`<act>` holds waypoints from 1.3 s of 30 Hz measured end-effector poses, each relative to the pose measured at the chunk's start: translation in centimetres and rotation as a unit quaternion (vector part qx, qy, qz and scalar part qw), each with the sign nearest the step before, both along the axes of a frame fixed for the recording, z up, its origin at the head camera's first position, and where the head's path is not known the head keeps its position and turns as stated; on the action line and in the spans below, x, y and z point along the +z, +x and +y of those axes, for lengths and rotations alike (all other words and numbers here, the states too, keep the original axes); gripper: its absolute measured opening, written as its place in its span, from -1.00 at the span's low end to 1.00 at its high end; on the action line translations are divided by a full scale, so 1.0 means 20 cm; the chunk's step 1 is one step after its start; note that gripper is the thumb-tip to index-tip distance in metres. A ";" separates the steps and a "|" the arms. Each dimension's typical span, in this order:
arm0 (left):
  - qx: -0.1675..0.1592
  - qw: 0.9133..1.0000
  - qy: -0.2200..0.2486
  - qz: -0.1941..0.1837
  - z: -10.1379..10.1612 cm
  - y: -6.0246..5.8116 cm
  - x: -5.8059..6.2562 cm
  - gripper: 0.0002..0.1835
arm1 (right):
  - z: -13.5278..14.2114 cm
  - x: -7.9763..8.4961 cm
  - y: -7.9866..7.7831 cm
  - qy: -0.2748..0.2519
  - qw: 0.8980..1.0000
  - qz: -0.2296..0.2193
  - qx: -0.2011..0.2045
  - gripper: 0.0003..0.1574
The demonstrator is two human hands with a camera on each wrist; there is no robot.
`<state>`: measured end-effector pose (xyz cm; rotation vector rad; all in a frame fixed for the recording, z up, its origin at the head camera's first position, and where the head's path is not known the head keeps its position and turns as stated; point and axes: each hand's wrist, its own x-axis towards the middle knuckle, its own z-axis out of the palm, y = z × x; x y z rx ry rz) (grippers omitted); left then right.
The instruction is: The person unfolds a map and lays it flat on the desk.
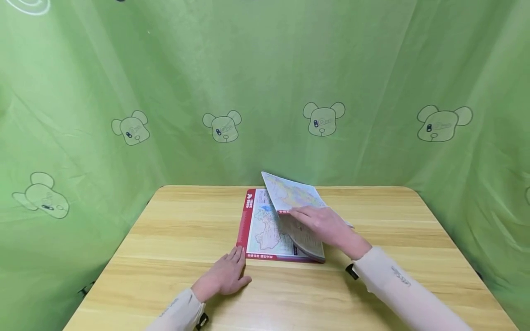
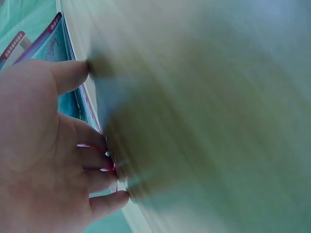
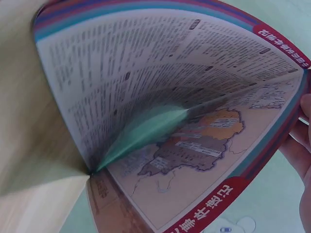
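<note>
A map booklet (image 1: 267,230) with a red left and bottom border lies on the table, its upper leaves lifted and bent over toward the right. My right hand (image 1: 327,225) grips the lifted leaves (image 1: 290,191) along their edge. In the right wrist view, a page of dense text (image 3: 121,58) curves above a page with a coloured map (image 3: 199,145), and my fingers (image 3: 294,145) show at the right side. My left hand (image 1: 225,273) rests with extended fingertips at the booklet's lower left corner, thumb spread on the table. In the left wrist view its palm (image 2: 39,150) faces the camera.
The wooden table (image 1: 174,230) extends to both sides of the booklet. A green curtain (image 1: 265,69) printed with bear heads hangs behind and beside it. Black bands (image 1: 352,271) show at both sleeve cuffs.
</note>
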<state>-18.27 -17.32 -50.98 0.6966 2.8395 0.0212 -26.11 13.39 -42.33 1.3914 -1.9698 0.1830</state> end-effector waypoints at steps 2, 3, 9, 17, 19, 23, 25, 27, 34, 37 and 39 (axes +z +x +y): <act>-0.001 1.000 0.003 0.001 -0.01 -0.01 0.00 -0.14 | 0.03 0.01 0.00 -0.013 1.000 0.010 0.002 -0.52; 0.001 1.000 0.005 0.001 -0.01 -0.01 0.01 -0.14 | 0.04 0.02 0.00 -0.021 1.000 0.017 0.003 -0.54; 0.015 1.000 0.017 -0.007 -0.03 -0.02 0.02 -0.14 | 0.12 0.04 -0.01 -0.068 0.996 0.058 0.001 -0.53; 0.013 1.000 0.014 -0.005 -0.04 -0.02 0.01 -0.13 | 0.19 0.05 0.00 -0.080 0.994 0.078 -0.009 -0.52; 0.013 1.000 0.016 -0.007 -0.04 -0.02 0.00 -0.13 | 0.21 0.05 0.01 -0.082 0.993 0.085 -0.010 -0.54; 0.014 1.000 0.016 -0.008 -0.04 -0.02 0.00 -0.12 | 0.26 0.06 0.02 -0.094 0.991 0.090 -0.010 -0.55; 0.019 1.000 0.019 -0.010 -0.04 -0.02 -0.01 -0.12 | 0.28 0.07 0.02 -0.101 0.991 0.090 -0.009 -0.56; 0.026 0.999 0.022 -0.011 -0.05 -0.02 -0.01 -0.13 | 0.30 0.07 0.02 -0.107 0.990 0.091 -0.007 -0.57; 0.029 0.999 0.033 -0.004 -0.08 -0.01 -0.01 -0.13 | 0.37 0.06 0.03 -0.109 0.990 0.093 -0.018 -0.56; 0.030 0.999 0.035 -0.003 -0.09 -0.01 -0.01 -0.13 | 0.40 0.05 0.03 -0.116 0.989 0.089 -0.024 -0.58; 0.031 0.999 0.035 -0.003 -0.10 -0.01 -0.01 -0.13 | 0.41 0.05 0.04 -0.121 0.988 0.088 -0.027 -0.59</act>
